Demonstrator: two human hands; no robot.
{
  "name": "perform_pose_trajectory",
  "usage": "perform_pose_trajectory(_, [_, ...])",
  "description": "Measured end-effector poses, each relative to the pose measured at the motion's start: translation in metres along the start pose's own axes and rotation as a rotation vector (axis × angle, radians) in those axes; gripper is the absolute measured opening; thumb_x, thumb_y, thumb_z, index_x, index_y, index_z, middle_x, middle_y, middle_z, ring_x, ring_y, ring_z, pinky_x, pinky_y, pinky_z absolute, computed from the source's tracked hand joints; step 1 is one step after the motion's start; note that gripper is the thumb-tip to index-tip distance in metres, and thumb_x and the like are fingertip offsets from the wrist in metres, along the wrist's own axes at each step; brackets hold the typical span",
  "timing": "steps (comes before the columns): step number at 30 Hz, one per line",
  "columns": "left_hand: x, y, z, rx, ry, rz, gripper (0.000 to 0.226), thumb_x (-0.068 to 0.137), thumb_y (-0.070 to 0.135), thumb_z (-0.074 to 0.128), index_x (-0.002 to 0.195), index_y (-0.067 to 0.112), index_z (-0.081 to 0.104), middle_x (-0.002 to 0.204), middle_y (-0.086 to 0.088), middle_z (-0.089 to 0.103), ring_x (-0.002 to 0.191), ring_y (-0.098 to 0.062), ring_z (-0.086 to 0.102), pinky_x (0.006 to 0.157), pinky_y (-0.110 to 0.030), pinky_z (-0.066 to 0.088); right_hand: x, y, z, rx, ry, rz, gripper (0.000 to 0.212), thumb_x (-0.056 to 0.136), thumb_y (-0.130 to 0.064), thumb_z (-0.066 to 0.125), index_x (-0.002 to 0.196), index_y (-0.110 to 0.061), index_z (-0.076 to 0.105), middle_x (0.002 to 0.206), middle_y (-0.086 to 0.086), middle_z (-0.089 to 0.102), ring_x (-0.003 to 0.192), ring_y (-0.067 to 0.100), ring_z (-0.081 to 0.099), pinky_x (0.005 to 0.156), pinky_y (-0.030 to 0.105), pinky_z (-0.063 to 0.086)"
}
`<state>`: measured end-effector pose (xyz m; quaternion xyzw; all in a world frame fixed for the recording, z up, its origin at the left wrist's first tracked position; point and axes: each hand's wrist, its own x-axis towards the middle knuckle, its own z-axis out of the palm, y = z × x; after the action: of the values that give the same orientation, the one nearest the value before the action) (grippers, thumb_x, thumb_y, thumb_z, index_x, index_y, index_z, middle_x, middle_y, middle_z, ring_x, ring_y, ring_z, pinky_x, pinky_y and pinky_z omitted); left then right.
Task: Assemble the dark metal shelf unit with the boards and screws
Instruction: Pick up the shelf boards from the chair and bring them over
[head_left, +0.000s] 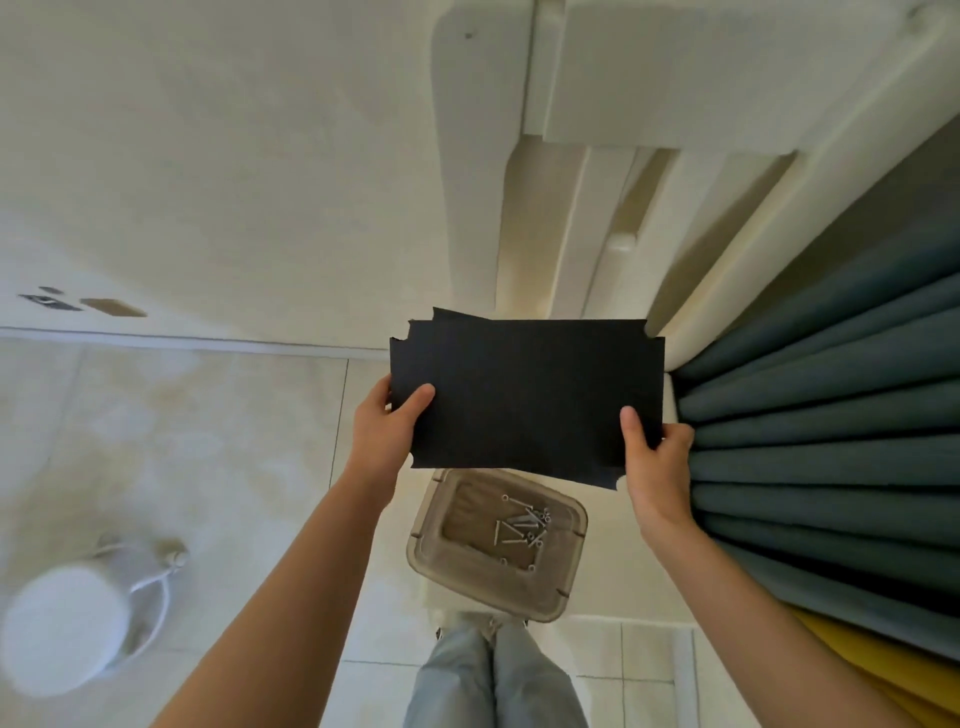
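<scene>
1. Far left, on the tiled floor (208, 441), stands a blurred white round object (67, 629) with a cord beside it. What it is I cannot tell.
2. The left hand (387, 431) grips the left short edge of the dark boards (524, 395), thumb on top and fingers hidden underneath.
3. The dark boards are held in the air, flat and roughly level, above the floor. They appear to be two thin panels with notched corners, one lying askew under the other so that its corners peek out at top left and bottom right. They look stiff, thin and light, with a matt face that should not slip. The loose pair could slide apart, so a pinch at both short edges, clear of the notches, seems the best hold.
4. Below the boards a clear plastic tub (431, 561) sits on the floor with screws (524, 525) in a loose heap. Its far rim is hidden by the boards, and the screws are too small to count.
5. The right hand (657, 467) grips the right short edge near its lower corner, thumb on top.
6. To the right hangs a blue-grey curtain (831, 415). No metal frame shows anywhere.
</scene>
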<state>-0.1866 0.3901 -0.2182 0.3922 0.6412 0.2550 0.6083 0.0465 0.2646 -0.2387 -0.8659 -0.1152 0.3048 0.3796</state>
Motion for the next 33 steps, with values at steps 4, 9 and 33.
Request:
perform_pose_trajectory(4, [-0.047, 0.011, -0.035, -0.065, 0.1, 0.018, 0.039, 0.099, 0.025, 0.062, 0.137, 0.017, 0.055, 0.123, 0.003, 0.066, 0.111, -0.017, 0.063, 0.084, -0.027, 0.053, -0.034, -0.027, -0.007, -0.018, -0.084, -0.115, 0.036, 0.094, -0.045, 0.059, 0.106, -0.019, 0.039, 0.089, -0.014, 0.051, 0.077, -0.001, 0.052, 0.055, 0.011, 0.037])
perform_pose_trajectory(9, [-0.106, 0.013, -0.092, -0.184, 0.265, 0.031, 0.041, 0.099, 0.025, 0.062, 0.139, 0.018, 0.055, 0.123, 0.005, 0.067, 0.109, -0.014, 0.064, 0.081, -0.024, 0.053, -0.088, -0.061, -0.001, -0.028, -0.246, -0.232, 0.035, 0.094, -0.043, 0.06, 0.11, -0.019, 0.039, 0.094, -0.011, 0.054, 0.081, 0.0, 0.055, 0.051, 0.0, 0.041])
perform_pose_trajectory(33, [-0.335, -0.157, -0.429, -0.63, 0.86, -0.115, 0.012, 0.096, 0.028, 0.063, 0.106, 0.036, 0.063, 0.107, 0.011, 0.071, 0.099, -0.01, 0.067, 0.071, -0.022, 0.049, -0.461, -0.073, 0.19, -0.249, -0.815, -0.557, 0.032, 0.093, -0.035, 0.063, 0.107, -0.017, 0.042, 0.097, -0.009, 0.053, 0.084, 0.003, 0.056, 0.052, 0.009, 0.044])
